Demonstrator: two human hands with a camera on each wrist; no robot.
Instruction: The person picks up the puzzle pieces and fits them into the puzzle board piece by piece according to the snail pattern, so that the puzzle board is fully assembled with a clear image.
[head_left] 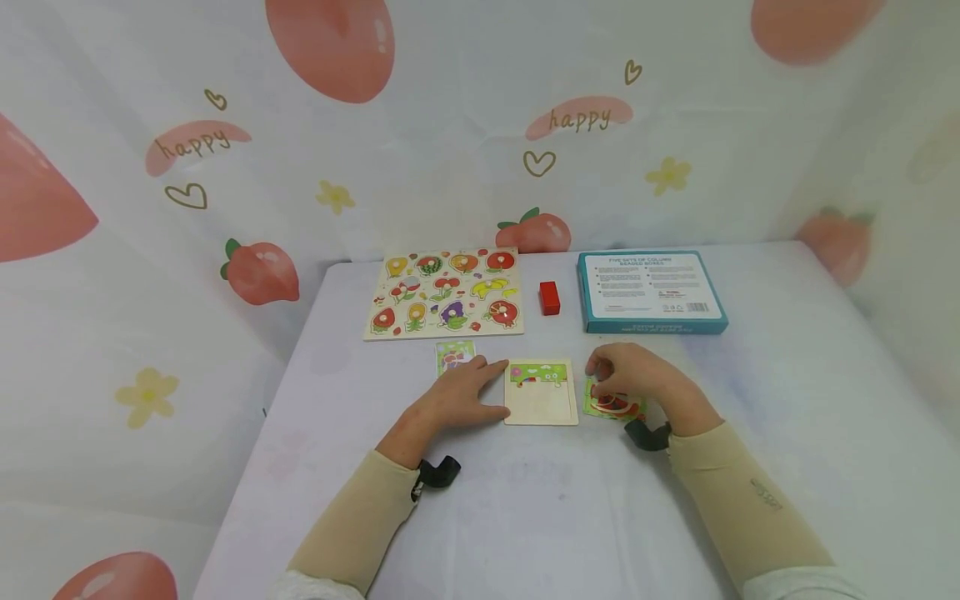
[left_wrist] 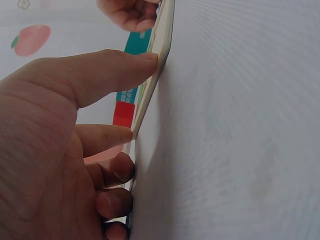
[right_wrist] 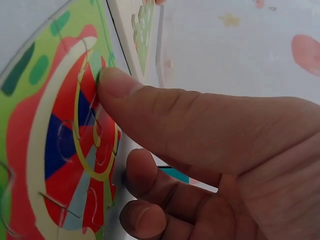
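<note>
A square wooden puzzle tray lies in the middle, with jigsaw pieces along its far side. My left hand touches the tray's left edge with straight thumb and index finger, apart from each other. To the right lies a group of loose jigsaw pieces, printed red, blue and green. Above them, my right hand has its fingers bent and pinches one piece. In the right wrist view the thumb lies against a piece with a yellow arc; the index fingertip is hidden.
Behind the tray are a fruit peg board, a red block and a blue-edged box. A green picture card lies partly under my left hand. White cloth covers the table.
</note>
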